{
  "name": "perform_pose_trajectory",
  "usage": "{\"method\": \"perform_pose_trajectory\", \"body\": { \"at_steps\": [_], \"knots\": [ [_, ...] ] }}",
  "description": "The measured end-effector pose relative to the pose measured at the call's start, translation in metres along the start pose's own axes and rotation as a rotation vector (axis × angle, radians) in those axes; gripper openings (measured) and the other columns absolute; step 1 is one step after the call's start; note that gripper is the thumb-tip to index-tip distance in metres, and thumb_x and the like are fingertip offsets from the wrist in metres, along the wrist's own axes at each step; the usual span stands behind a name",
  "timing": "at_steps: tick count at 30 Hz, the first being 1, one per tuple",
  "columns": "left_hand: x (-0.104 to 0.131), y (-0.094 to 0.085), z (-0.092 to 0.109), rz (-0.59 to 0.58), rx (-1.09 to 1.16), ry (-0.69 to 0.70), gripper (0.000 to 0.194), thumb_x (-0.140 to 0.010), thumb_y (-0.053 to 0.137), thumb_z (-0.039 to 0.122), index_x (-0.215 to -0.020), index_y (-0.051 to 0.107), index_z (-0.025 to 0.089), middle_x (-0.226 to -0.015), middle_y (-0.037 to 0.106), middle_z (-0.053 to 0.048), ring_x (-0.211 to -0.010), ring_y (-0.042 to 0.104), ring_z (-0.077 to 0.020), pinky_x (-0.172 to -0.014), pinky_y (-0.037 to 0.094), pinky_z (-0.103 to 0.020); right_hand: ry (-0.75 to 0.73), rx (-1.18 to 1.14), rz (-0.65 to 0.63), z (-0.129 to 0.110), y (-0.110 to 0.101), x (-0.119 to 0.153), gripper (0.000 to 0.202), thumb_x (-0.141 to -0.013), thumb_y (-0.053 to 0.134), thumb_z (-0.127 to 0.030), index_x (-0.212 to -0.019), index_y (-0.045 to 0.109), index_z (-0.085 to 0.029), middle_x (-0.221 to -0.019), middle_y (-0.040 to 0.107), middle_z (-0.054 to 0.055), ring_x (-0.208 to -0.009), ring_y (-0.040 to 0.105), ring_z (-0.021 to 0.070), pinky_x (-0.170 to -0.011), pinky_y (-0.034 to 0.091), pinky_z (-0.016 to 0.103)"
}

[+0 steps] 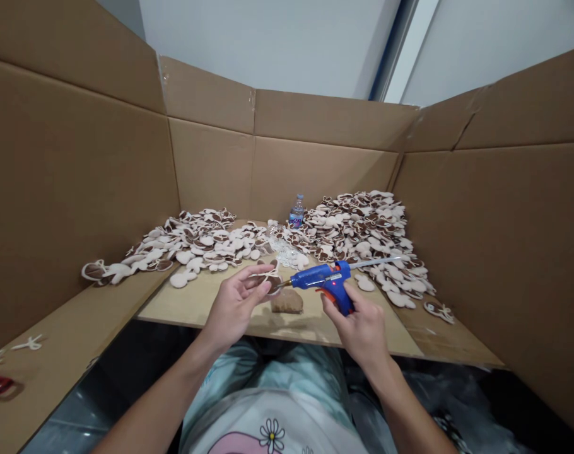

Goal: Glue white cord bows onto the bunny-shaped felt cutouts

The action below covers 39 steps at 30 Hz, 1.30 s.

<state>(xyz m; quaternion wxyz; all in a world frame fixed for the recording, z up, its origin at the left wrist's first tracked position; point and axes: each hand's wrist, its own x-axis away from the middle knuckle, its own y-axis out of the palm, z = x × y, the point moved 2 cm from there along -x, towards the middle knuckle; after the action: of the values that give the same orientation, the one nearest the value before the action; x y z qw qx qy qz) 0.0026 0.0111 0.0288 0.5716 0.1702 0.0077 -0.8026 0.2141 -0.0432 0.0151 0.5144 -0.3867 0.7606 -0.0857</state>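
Evidently, tall brown cardboard walls [211,164] stand around your two hands, above a pale, flat wooden board [183,309]. Beyond your right hand [365,325] sits a large heap of white and brown rounded soft pieces [363,227]. That hand is wrapped around a blue plastic glue gun [315,277], its nozzle pointing left. Your left hand [231,306] pinches a pale-edged brown piece with a cream cord bow [274,287], right by the nozzle; contact is unclear. Ideally, brace the piece, squeeze gently and spare your fingertips the likely hot tip.
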Motion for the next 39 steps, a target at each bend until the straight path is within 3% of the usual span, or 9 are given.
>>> {"method": "perform_pose_trajectory", "body": {
  "at_steps": [9, 13, 19, 24, 32, 37, 39],
  "knots": [
    [-0.005, -0.005, -0.004, 0.001, -0.013, -0.013, 0.034, -0.081, 0.071, 0.028, -0.112, 0.064, 0.014, -0.094, 0.076, -0.008, -0.092, 0.072, -0.0216, -0.091, 0.056, -0.039, 0.02, 0.079, 0.06, 0.009, -0.003, -0.004, 0.022, -0.082, 0.056, -0.039, -0.072, 0.06, -0.02, -0.052, 0.053, -0.002, -0.044, 0.039, 0.0115, -0.048, 0.033, 0.025],
    [-0.01, -0.012, -0.01, 0.007, -0.052, -0.034, 0.035, -0.08, 0.072, 0.028, -0.111, 0.065, 0.015, -0.093, 0.077, -0.008, -0.093, 0.072, -0.0225, -0.089, 0.057, -0.041, 0.149, 0.054, -0.017, 0.024, -0.008, -0.013, 0.028, -0.079, 0.057, -0.045, -0.069, 0.06, -0.02, -0.046, 0.048, -0.004, -0.041, 0.038, 0.0117, -0.046, 0.031, 0.025],
    [-0.015, -0.018, -0.014, -0.001, 0.025, -0.067, 0.036, -0.078, 0.074, 0.027, -0.11, 0.065, 0.014, -0.088, 0.076, -0.005, -0.089, 0.072, -0.0204, -0.089, 0.057, -0.04, 0.27, 0.005, -0.132, 0.047, -0.007, -0.026, 0.031, -0.077, 0.053, -0.047, -0.067, 0.06, -0.019, -0.05, 0.054, -0.001, -0.047, 0.046, 0.0151, -0.047, 0.033, 0.026],
    [-0.01, -0.015, -0.006, -0.09, 0.168, -0.124, 0.035, -0.081, 0.073, 0.025, -0.113, 0.062, 0.015, -0.092, 0.077, -0.008, -0.091, 0.074, -0.0236, -0.091, 0.056, -0.04, 0.363, 0.073, -0.332, 0.068, 0.016, -0.02, 0.027, -0.076, 0.055, -0.039, -0.056, 0.055, -0.021, -0.053, 0.06, 0.004, -0.051, 0.057, 0.02, -0.049, 0.037, 0.027],
    [-0.001, -0.01, 0.006, -0.178, 0.289, -0.163, 0.03, -0.083, 0.07, 0.023, -0.111, 0.06, 0.017, -0.095, 0.078, -0.009, -0.09, 0.075, -0.0267, -0.085, 0.059, -0.037, 0.434, 0.132, -0.39, 0.085, 0.051, 0.001, 0.023, -0.074, 0.064, -0.039, -0.062, 0.055, -0.02, -0.056, 0.064, 0.006, -0.052, 0.059, 0.0201, -0.046, 0.035, 0.026],
    [0.002, -0.008, 0.009, -0.22, 0.341, -0.181, 0.028, -0.085, 0.068, 0.02, -0.111, 0.059, 0.017, -0.098, 0.077, -0.009, -0.092, 0.074, -0.0265, -0.081, 0.061, -0.035, 0.456, 0.133, -0.449, 0.086, 0.043, -0.001, 0.033, -0.072, 0.067, -0.048, -0.063, 0.057, -0.018, -0.054, 0.063, 0.005, -0.05, 0.058, 0.0189, -0.046, 0.034, 0.025],
    [0.003, -0.006, 0.009, -0.247, 0.369, -0.194, 0.028, -0.085, 0.068, 0.019, -0.111, 0.058, 0.017, -0.099, 0.077, -0.01, -0.092, 0.074, -0.0265, -0.081, 0.061, -0.034, 0.456, 0.124, -0.418, 0.078, 0.034, -0.005, 0.033, -0.074, 0.068, -0.049, -0.068, 0.06, -0.017, -0.059, 0.065, 0.006, -0.054, 0.059, 0.0189, -0.048, 0.036, 0.026]
  ]
}}
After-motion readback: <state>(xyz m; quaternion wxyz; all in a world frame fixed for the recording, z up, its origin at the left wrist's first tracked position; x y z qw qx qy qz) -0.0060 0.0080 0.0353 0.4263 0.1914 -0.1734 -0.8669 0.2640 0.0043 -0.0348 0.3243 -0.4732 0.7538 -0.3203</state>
